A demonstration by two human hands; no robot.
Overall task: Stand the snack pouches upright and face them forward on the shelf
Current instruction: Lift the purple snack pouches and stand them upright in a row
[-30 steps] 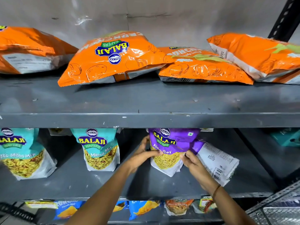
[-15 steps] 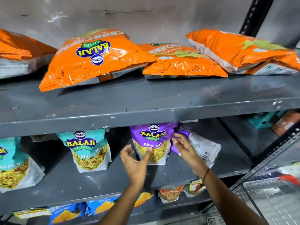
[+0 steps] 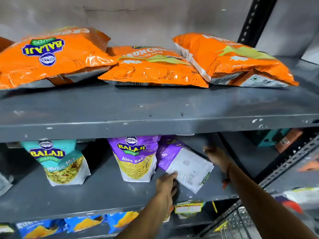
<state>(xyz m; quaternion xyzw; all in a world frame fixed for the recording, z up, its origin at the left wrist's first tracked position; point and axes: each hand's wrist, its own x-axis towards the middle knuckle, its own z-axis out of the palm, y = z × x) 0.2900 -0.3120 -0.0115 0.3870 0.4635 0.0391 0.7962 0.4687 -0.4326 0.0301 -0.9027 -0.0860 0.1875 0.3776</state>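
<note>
Now left hand [image 3: 165,184] touches tilted purple pouch [image 3: 185,167]; right hand [image 3: 217,157] open.

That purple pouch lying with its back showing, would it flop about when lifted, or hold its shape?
The tilted pouch probably flexes: its film looks thin and creased. Likely slippery too, being glossy. It may tip again, since it leans against the upright pouch while the left hand touches its corner.

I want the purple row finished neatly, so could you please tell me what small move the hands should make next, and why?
Probably take the tilted purple pouch by both sides, turn it round and stand it up beside the Aloo Sev pouch. It leans with its white printed back showing, while its neighbour already stands front-forward. The left hand touches its lower corner and the right hand is at its far side, so both are well placed.
</note>
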